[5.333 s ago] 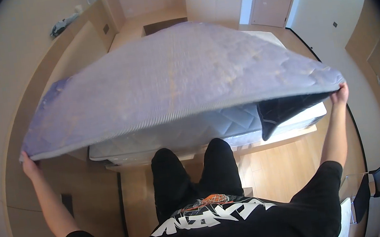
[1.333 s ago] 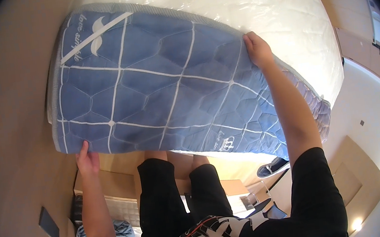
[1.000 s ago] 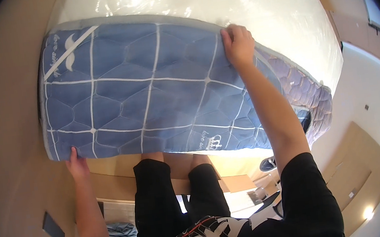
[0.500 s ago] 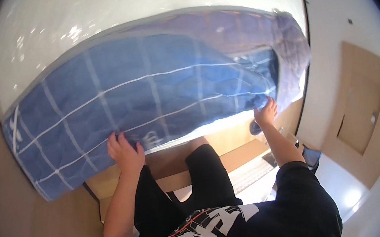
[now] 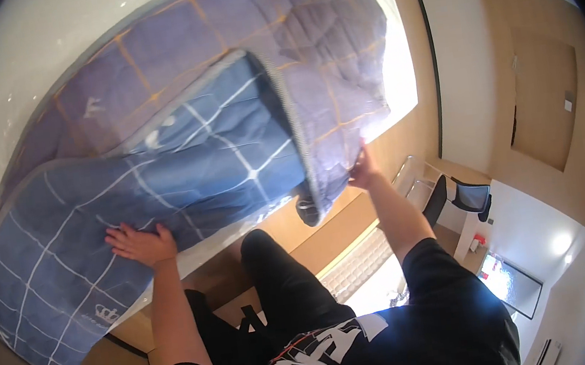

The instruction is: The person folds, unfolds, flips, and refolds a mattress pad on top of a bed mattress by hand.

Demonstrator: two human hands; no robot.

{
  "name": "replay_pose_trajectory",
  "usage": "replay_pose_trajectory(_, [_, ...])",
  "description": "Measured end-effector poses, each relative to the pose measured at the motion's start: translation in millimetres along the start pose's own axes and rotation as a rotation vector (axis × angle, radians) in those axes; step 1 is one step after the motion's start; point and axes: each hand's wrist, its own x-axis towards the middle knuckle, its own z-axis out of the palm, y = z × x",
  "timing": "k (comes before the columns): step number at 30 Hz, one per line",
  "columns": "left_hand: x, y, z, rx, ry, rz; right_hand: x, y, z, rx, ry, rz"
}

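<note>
A large quilted pad (image 5: 42,248), blue with white check lines, lies in front of me with its right part folded over. A grey-purple quilted layer (image 5: 175,50) with orange lines spreads behind it and to its right. My left hand (image 5: 144,246) lies flat on the blue part, fingers spread. At the near right edge of the grey-purple layer, my right hand (image 5: 363,171) is closed on the fabric; its fingertips are partly hidden. A rolled dark edge (image 5: 307,210) of the pad hangs between my hands.
The layers rest on a shiny, pale, plastic-looking surface (image 5: 14,86). Below its front edge is a light wooden side (image 5: 301,244), close to my legs. On the right stand a dark chair (image 5: 470,196), a table with a glossy top (image 5: 509,283) and a wooden wall panel (image 5: 542,83).
The view has turned. The blue pad's right part is now folded back, showing more grey-purple layer. My left hand has gone from the near edge onto the blue fabric.
</note>
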Motion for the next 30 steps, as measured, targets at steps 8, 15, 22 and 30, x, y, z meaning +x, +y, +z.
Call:
replay_pose_trajectory(8, [4, 0, 1, 0.173, 0.077, 0.038, -151, -145, -49, -0.834, 0.584, -1.423])
replay_pose_trajectory(15, [15, 2, -31, 0.337, -0.156, -0.067, -171, -59, -83, -1.037, -0.485, -0.848])
replay_pose_trajectory(22, [-97, 136, -52, -0.583, -0.506, -0.331, 115, -210, -28, 0.261, -0.496, -0.179])
replay_pose_trajectory(30, [-145, 413, 15, -1.705, -0.435, -0.903, 163, -259, 38, 0.08, -0.071, 0.049])
